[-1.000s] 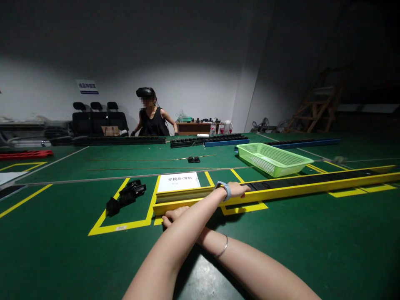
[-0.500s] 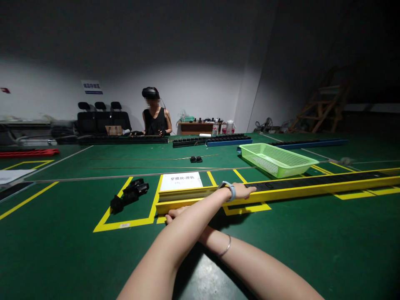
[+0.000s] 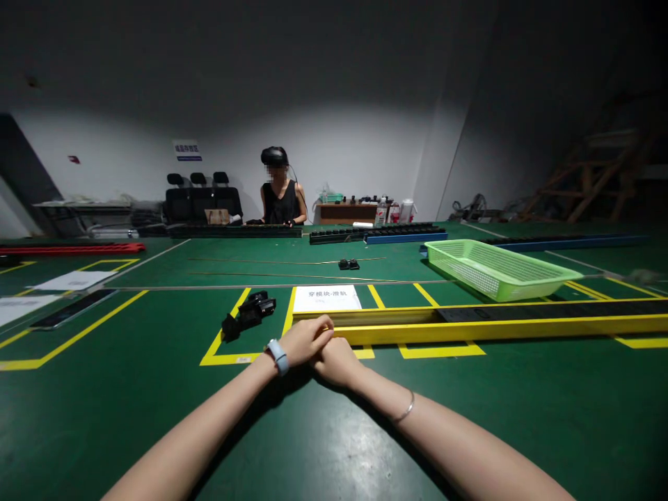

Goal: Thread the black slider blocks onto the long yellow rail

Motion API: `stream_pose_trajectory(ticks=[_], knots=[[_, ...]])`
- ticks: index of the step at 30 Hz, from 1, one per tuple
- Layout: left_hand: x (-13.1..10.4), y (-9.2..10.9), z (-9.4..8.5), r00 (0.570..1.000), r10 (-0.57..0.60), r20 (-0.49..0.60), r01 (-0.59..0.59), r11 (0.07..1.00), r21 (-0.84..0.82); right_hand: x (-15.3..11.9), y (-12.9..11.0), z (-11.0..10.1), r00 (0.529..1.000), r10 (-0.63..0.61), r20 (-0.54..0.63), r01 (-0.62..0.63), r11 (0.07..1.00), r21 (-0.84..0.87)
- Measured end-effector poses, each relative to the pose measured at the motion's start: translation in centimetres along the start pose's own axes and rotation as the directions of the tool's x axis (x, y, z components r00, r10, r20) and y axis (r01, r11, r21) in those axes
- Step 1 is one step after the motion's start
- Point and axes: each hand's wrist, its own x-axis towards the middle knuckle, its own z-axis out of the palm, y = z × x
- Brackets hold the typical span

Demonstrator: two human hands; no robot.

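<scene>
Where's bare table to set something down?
Tape aside, bare green tabletop lies between yellow rail and right forearm, and between dark slab and black parts. Crowded: the rail's left end, with left hand, right hand and printed sheet.

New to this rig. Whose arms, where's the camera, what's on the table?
No machine: these are a person's bare hands, seen by one head-worn camera looking forward and down. The left hand, with the watch, and the right hand, with the bracelet, meet at the left end of a yellow rail. Their exact grip is unclear. Also on the green table: a printed sheet, black parts and a light-green basket. Another person is across the table.
</scene>
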Motion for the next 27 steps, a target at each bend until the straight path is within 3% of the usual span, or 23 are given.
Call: stream_pose_trajectory(ticks=[3,10,15,19,22,27], knots=[[-0.6,-1.5,0.7,0.994,-0.035,-0.100,0.042,0.997,0.066,-0.3,-0.1,0.3,0.999,-0.034,-0.023,0.034,0.999,-0.018],[-0.3,-1.5,1.4,0.997,-0.049,-0.052,0.059,0.973,0.222,-0.7,0.3,0.4,0.980,-0.170,-0.103,0.168,0.985,-0.031],[-0.7,-1.0,0.9,0.997,-0.046,-0.065,0.059,0.973,0.221,-1.5,0.9,0.4,0.929,-0.338,-0.147,0.341,0.940,-0.006],[-1.3,-1.8,0.6,0.995,-0.057,-0.082,0.075,0.969,0.236,-2.0,1.2,0.2,0.848,-0.424,-0.318,0.435,0.899,-0.039],[-2.6,-3.5,0.3,0.993,-0.033,-0.112,0.061,0.965,0.256,-2.1,1.1,-0.3,0.793,-0.410,-0.450,0.421,0.904,-0.082],[-6.3,-7.1,-0.7,0.984,-0.014,-0.178,0.061,0.964,0.261,-1.8,0.9,-1.0,0.772,-0.227,-0.593,0.236,0.970,-0.065]])
